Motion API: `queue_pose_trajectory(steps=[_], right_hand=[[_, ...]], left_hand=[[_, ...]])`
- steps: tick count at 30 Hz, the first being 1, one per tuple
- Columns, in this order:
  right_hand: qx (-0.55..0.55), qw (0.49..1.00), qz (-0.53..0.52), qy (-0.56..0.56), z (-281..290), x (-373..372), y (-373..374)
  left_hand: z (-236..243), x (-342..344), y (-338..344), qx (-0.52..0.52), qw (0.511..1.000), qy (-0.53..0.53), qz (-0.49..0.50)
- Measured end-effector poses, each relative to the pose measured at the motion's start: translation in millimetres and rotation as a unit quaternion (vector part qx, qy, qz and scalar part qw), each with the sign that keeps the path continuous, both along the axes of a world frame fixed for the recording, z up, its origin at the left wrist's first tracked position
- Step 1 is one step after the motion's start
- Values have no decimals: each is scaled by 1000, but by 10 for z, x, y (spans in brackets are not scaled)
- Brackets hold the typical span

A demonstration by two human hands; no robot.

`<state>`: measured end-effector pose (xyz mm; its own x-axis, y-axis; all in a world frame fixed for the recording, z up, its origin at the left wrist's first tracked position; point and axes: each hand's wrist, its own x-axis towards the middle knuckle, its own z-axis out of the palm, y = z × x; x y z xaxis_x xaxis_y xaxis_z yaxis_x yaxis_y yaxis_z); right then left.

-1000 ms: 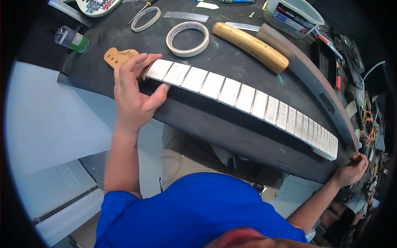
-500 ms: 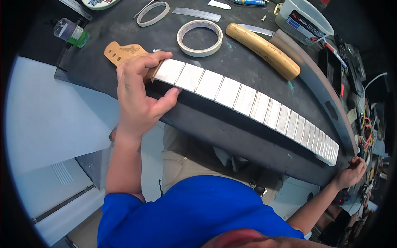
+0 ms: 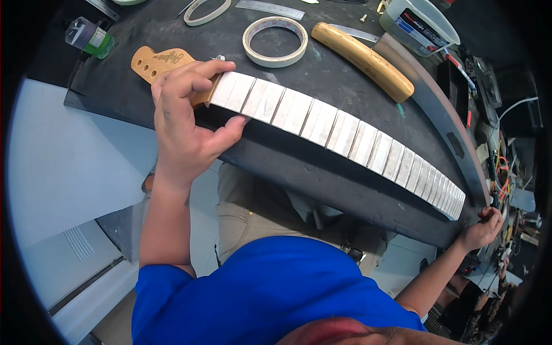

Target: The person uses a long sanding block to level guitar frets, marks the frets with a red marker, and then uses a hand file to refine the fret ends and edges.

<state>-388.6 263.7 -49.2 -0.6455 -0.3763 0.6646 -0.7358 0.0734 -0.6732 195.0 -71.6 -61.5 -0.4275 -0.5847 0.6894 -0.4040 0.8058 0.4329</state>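
Note:
A guitar neck (image 3: 325,124) lies slantwise across the front of the dark workbench, its fretboard covered with whitish strips between the frets. Its wooden headstock (image 3: 154,62), with several peg holes, points to the upper left. My left hand (image 3: 190,118) grips the neck at the headstock end, fingers over the far side and thumb at the near edge. At the far right, my right hand (image 3: 482,231) has its fingers curled in, close to the lower end of a long grey bar (image 3: 437,109). Whatever those fingers may hold is too small to make out.
Beyond the neck lie a roll of masking tape (image 3: 275,41), a thinner tape roll (image 3: 208,12), a steel ruler (image 3: 270,9) and a curved wooden block (image 3: 362,62). A clear plastic tub (image 3: 421,26) stands upper right, a bottle with green liquid (image 3: 91,38) upper left.
The whole view has shifted slightly, so the bench and its things sit higher and further left. My left hand keeps its grip on the guitar neck; my right hand stays near the bar's end.

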Motion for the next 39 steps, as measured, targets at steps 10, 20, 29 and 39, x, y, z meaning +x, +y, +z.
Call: queue_pose_trajectory(steps=[10,20,29,39], right_hand=[[-30,999,-5,-21,1,27,-37],[-16,1000,-10,-21,6,-2,-41],[31,998,-32,32,2,24,-35],[-28,999,5,-41,-22,308,-299]], left_hand=[[54,29,38,-6,1000,-28,-12],[38,-14,-1,-38,999,-2,7],[82,-6,36,-51,999,-11,10],[124,-34,82,-9,998,-54,39]])
